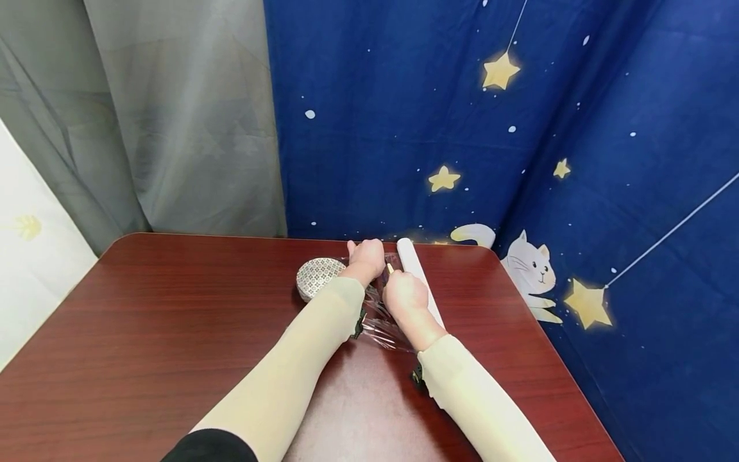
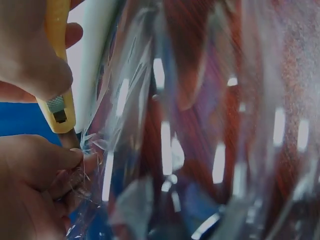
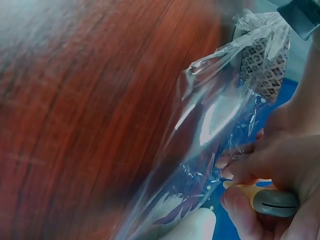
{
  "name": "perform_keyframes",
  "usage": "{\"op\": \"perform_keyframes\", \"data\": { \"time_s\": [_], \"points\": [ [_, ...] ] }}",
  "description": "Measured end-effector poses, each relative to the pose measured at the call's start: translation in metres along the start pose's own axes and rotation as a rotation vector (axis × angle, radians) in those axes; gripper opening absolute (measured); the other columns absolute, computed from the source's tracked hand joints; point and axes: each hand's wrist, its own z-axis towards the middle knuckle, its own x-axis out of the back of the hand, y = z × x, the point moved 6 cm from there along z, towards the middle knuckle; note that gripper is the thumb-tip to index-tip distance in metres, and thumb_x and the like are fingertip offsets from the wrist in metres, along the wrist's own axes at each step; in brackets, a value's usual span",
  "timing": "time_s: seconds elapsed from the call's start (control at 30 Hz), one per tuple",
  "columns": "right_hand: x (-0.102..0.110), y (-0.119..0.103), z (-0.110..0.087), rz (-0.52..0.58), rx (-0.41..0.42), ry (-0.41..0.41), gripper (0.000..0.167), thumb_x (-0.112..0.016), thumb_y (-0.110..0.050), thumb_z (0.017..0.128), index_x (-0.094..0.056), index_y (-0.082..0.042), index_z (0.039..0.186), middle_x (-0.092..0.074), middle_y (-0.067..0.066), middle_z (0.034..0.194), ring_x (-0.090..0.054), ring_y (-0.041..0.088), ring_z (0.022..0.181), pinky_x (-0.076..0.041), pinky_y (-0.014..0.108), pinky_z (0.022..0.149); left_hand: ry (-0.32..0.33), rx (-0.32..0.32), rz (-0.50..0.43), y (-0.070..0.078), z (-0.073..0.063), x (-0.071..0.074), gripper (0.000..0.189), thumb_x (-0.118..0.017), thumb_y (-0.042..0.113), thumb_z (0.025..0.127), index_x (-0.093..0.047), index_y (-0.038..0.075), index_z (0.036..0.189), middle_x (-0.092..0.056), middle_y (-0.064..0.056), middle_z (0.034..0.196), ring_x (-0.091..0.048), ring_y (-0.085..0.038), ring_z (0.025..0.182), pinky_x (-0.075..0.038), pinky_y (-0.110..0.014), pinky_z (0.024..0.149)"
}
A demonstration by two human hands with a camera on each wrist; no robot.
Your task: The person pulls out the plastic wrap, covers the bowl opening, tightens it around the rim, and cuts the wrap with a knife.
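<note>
In the left wrist view, my left hand (image 2: 35,175) pinches the gathered edge of clear cling film (image 2: 165,125) between thumb and fingers. Just above it, my right hand (image 2: 25,55) grips a yellow utility knife (image 2: 62,110), its blade end close to the pinched film. The knife's grey butt shows in the right wrist view. A round bowl (image 1: 316,277) with a dark lattice pattern sits left of my hands, and crumpled film overlaps it in the right wrist view. To the right of my right hand lies the white cling film roll (image 1: 411,262), with film stretching between roll and bowl.
The dark red wooden table (image 1: 173,321) extends widely to the left and in front. Its far edge is close behind the hands and bowl. Grey curtain (image 1: 190,115) and blue star-printed curtain (image 1: 375,115) hang behind it. Both wrists wear dark camera straps.
</note>
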Motion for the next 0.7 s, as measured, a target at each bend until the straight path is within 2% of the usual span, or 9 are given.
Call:
{"op": "perform_keyframes", "data": {
  "time_s": [0.07, 0.1, 0.2, 0.23, 0.3, 0.33, 0.4, 0.5, 0.7],
  "points": [
    [0.009, -0.004, -0.003, 0.005, -0.019, -0.033, 0.019, -0.072, -0.018, 0.097, -0.079, 0.000, 0.095, -0.081, 0.020, 0.096, -0.080, 0.039, 0.086, -0.066, 0.053, 0.071, -0.014, -0.023, 0.016, 0.004, -0.002, -0.001, 0.019, -0.064, 0.008, 0.106, -0.078, 0.011, 0.119, -0.078, -0.008, 0.133, -0.069, -0.028, 0.128, -0.028, -0.059, 0.129],
    [0.008, -0.002, -0.002, 0.005, -0.033, -0.046, 0.020, -0.071, -0.018, 0.098, -0.079, 0.000, 0.096, -0.081, 0.020, 0.097, -0.080, 0.039, 0.088, -0.066, 0.053, 0.072, -0.011, -0.045, 0.021, 0.004, 0.005, -0.007, 0.019, -0.065, 0.009, 0.105, -0.078, 0.012, 0.119, -0.078, -0.006, 0.134, -0.070, -0.026, 0.126, -0.031, -0.058, 0.127],
    [-0.013, 0.013, 0.014, -0.003, -0.054, -0.044, 0.020, -0.071, -0.022, 0.095, -0.080, -0.004, 0.093, -0.082, 0.018, 0.097, -0.079, 0.039, 0.088, -0.066, 0.053, 0.071, -0.017, -0.088, 0.031, 0.009, 0.002, -0.008, 0.019, -0.065, 0.008, 0.105, -0.078, 0.013, 0.117, -0.076, -0.006, 0.137, -0.069, -0.026, 0.123, -0.036, -0.056, 0.120],
    [-0.022, 0.019, 0.019, -0.004, -0.057, -0.038, 0.020, -0.071, -0.024, 0.093, -0.079, -0.006, 0.091, -0.081, 0.017, 0.096, -0.079, 0.040, 0.087, -0.065, 0.053, 0.070, -0.014, -0.090, 0.031, 0.009, 0.002, -0.007, 0.018, -0.065, 0.008, 0.105, -0.078, 0.013, 0.117, -0.077, -0.006, 0.136, -0.070, -0.026, 0.122, -0.036, -0.056, 0.119],
    [-0.027, 0.026, 0.024, 0.010, -0.073, -0.067, 0.021, -0.071, -0.026, 0.092, -0.079, -0.007, 0.093, -0.081, 0.016, 0.099, -0.078, 0.040, 0.089, -0.065, 0.053, 0.071, -0.003, -0.071, 0.016, 0.005, 0.001, -0.006, 0.016, -0.067, 0.009, 0.103, -0.079, 0.013, 0.113, -0.078, -0.006, 0.132, -0.070, -0.026, 0.121, -0.033, -0.057, 0.123],
    [-0.025, 0.029, 0.023, 0.020, -0.074, -0.072, 0.021, -0.071, -0.027, 0.090, -0.079, -0.007, 0.094, -0.081, 0.016, 0.100, -0.078, 0.041, 0.088, -0.064, 0.053, 0.071, -0.007, -0.049, 0.005, 0.005, -0.005, 0.001, 0.014, -0.067, 0.009, 0.103, -0.078, 0.012, 0.111, -0.078, -0.007, 0.130, -0.070, -0.027, 0.123, -0.031, -0.058, 0.125],
    [-0.009, 0.028, 0.015, 0.055, -0.086, -0.106, 0.025, -0.071, -0.027, 0.093, -0.079, -0.004, 0.098, -0.082, 0.018, 0.103, -0.078, 0.040, 0.089, -0.064, 0.053, 0.074, 0.004, -0.019, -0.015, 0.000, -0.006, 0.004, 0.011, -0.069, 0.010, 0.101, -0.078, 0.012, 0.105, -0.080, -0.007, 0.124, -0.070, -0.027, 0.123, -0.027, -0.059, 0.129],
    [0.015, 0.028, 0.004, 0.083, -0.073, -0.106, 0.028, -0.071, -0.030, 0.095, -0.078, -0.003, 0.102, -0.081, 0.020, 0.103, -0.075, 0.039, 0.084, -0.062, 0.054, 0.073, 0.010, 0.007, -0.047, -0.007, -0.006, 0.007, 0.006, -0.072, 0.012, 0.099, -0.078, 0.011, 0.100, -0.080, -0.007, 0.122, -0.069, -0.027, 0.124, -0.022, -0.061, 0.132],
    [0.041, 0.026, -0.012, 0.065, -0.050, -0.084, 0.029, -0.072, -0.035, 0.097, -0.077, -0.007, 0.102, -0.079, 0.019, 0.096, -0.072, 0.037, 0.078, -0.060, 0.052, 0.068, 0.006, 0.020, -0.084, -0.012, -0.007, 0.009, 0.006, -0.072, 0.009, 0.099, -0.077, 0.011, 0.098, -0.079, -0.009, 0.123, -0.070, -0.028, 0.119, -0.025, -0.060, 0.128]
  ]
}}
